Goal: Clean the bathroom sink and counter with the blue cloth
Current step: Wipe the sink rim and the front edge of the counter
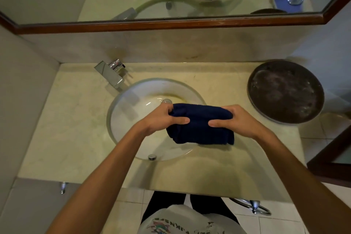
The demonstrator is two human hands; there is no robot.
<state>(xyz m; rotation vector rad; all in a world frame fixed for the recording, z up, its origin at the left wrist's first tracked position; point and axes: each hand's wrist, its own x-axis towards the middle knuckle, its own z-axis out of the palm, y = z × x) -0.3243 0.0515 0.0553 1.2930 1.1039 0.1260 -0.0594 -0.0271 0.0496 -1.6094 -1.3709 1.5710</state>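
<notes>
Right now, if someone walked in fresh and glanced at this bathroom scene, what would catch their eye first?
First, the dark blue cloth, bunched and held over the round sink by both hands, the left hand and right hand gripping its two ends. Next, the big dark round tray on the counter at the back right, and the shiny square tap at the sink's back left.

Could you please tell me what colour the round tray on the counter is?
The round metal tray is dark brown, seen best in the head view.
</notes>
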